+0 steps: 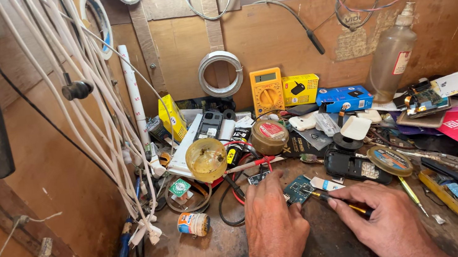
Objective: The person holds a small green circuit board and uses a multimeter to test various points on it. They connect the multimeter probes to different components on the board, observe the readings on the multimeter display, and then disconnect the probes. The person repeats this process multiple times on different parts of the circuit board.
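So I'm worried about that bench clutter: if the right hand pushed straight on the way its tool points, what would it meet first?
Probably the small green circuit board. The right hand aims its thin tool up-left at the board, which the left hand steadies. Depth is hard to judge.

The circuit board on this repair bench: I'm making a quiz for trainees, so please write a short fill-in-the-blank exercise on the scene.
1. The left hand presses on a small ____ circuit board.
2. The right hand holds a thin tool whose tip points at the ____.
3. The multimeter leaning against the back wall is ____ in colour.
4. The plastic bottle stands to the ____ of the multimeter.

Missing words: green; circuit board; yellow; right
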